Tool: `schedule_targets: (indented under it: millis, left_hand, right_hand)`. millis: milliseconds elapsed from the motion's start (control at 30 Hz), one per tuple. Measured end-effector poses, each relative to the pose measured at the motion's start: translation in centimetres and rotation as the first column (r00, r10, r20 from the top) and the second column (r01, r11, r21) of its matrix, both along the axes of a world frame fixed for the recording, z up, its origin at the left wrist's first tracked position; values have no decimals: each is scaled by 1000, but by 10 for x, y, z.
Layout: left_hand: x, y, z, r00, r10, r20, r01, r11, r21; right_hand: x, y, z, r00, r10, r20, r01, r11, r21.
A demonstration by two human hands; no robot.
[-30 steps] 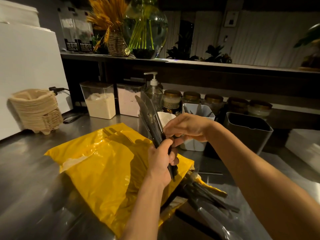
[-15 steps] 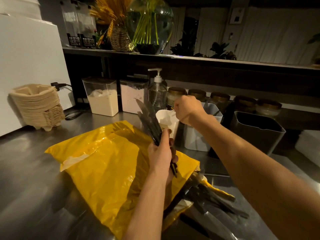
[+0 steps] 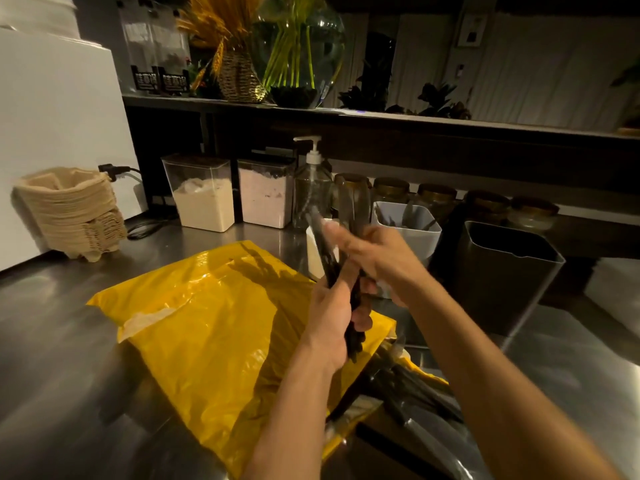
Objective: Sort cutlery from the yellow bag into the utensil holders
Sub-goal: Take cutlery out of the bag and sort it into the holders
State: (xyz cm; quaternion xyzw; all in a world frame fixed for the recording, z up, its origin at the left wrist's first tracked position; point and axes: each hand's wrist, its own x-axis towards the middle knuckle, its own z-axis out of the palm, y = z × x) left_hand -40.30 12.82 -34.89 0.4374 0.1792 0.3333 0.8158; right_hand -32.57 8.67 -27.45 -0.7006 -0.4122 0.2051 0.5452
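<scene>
The yellow bag point(image 3: 221, 323) lies flat on the steel counter point(image 3: 52, 358). Black cutlery in clear wrap point(image 3: 419, 393) spills from its mouth at the lower right. My left hand point(image 3: 332, 317) grips an upright bundle of black cutlery point(image 3: 323, 251) above the bag. My right hand point(image 3: 377, 258), blurred by motion, reaches across to the top of that bundle, its fingers against the pieces. Behind the hands stand a small white holder point(image 3: 313, 254), a pale square holder point(image 3: 420, 233) with a few pieces inside, and a large dark holder point(image 3: 502, 278).
A stack of paper pulp trays point(image 3: 69, 213) sits at the left by a white appliance. Two clear tubs of powder point(image 3: 202, 199), a pump bottle point(image 3: 311, 188) and several lidded jars point(image 3: 436, 199) line the back under a shelf. A white box point(image 3: 616, 289) is at the right.
My right hand went out to the white holders behind the bundle, then came back to the top of the bundle. My left hand has kept its grip and barely moved.
</scene>
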Motion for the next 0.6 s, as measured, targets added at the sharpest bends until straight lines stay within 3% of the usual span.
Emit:
schedule_targets:
  millis: [133, 300, 433, 600]
  left_hand:
    - [0, -13, -2, 991, -128, 40, 126, 991, 47]
    - [-3, -22, 2, 991, -130, 28, 127, 989, 77]
    - [-3, -25, 2, 995, -96, -14, 97, 992, 80]
    - [-2, -25, 2, 996, -66, 58, 62, 996, 60]
  right_hand:
    - [1, -29, -20, 954, 37, -296, -8, 995, 98]
    - [15, -50, -16, 921, 192, -339, -157, 979, 128]
    - [25, -61, -17, 836, 340, -430, -252, 935, 249]
    - [33, -59, -23, 837, 312, -450, -202, 940, 276]
